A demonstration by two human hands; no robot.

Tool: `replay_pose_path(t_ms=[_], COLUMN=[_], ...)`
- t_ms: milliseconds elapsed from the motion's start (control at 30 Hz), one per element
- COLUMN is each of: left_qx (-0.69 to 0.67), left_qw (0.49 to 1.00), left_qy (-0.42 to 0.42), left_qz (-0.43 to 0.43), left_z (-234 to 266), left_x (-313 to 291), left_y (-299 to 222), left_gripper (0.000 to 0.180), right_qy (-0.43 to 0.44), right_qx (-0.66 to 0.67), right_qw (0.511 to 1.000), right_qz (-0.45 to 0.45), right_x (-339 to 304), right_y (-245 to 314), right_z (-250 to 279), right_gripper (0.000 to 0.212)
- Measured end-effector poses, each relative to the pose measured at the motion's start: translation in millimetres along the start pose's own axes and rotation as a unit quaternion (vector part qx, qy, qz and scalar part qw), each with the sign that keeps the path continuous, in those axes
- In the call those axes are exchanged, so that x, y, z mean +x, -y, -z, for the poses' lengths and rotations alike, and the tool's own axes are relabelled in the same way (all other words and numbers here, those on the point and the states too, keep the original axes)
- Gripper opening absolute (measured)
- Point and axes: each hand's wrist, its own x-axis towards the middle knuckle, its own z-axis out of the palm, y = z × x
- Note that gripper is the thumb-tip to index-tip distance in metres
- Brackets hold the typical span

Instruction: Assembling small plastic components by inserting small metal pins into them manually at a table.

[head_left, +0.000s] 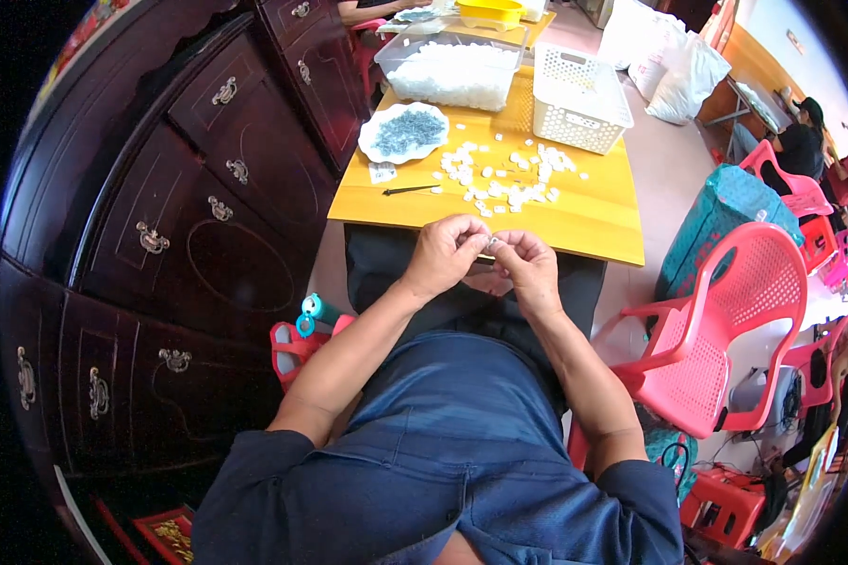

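Both hands meet at the near edge of a yellow table [584, 221], fingertips almost touching. My left hand [448, 252] is closed in a pinch, and my right hand [530, 266] pinches from the other side. Between them shows a tiny whitish piece [490, 244], too small to name. Just beyond lie many loose small white pieces [523, 196], scattered on the tabletop. A white scalloped plate [369, 143] to their left holds a heap of small dark blue-grey parts. A thin black tool [411, 190] rests near the plate.
Farther back stand a clear plastic bin [386, 68] of white pieces and a white perforated basket [584, 127]. Dark wooden cabinets [160, 273] line the left. At right are a pink plastic chair [702, 363], a teal bag [725, 226] and white sacks [683, 80]. Other people sit beyond.
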Motion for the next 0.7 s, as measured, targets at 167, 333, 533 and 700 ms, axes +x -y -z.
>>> replay_pose_path(t_ms=[167, 333, 533, 700], left_qx=[-0.096, 0.024, 0.28, 0.304], left_qw=[0.994, 0.999, 0.956, 0.948], left_qy=[0.026, -0.037, -0.004, 0.026], left_qz=[0.039, 0.016, -0.085, -0.087], left_z=[3.6, 29.9, 27.7, 16.2], left_x=[6.1, 45.6, 88.5, 105.0], left_y=[7.5, 35.5, 63.7, 69.1], left_gripper=[0.007, 0.02, 0.021, 0.019], right_qy=[0.0, -0.024, -0.029, -0.014], right_qx=[-0.007, -0.025, -0.004, -0.011], right_qw=[1.0, 0.999, 0.999, 0.999], right_qz=[-0.008, 0.018, 0.024, 0.033], right_x=[4.7, 21.2, 27.8, 31.6], right_y=[-0.6, -9.2, -12.8, -20.3], right_z=[2.5, 22.4, 30.6, 35.3], right_gripper=[0.011, 0.013, 0.015, 0.017])
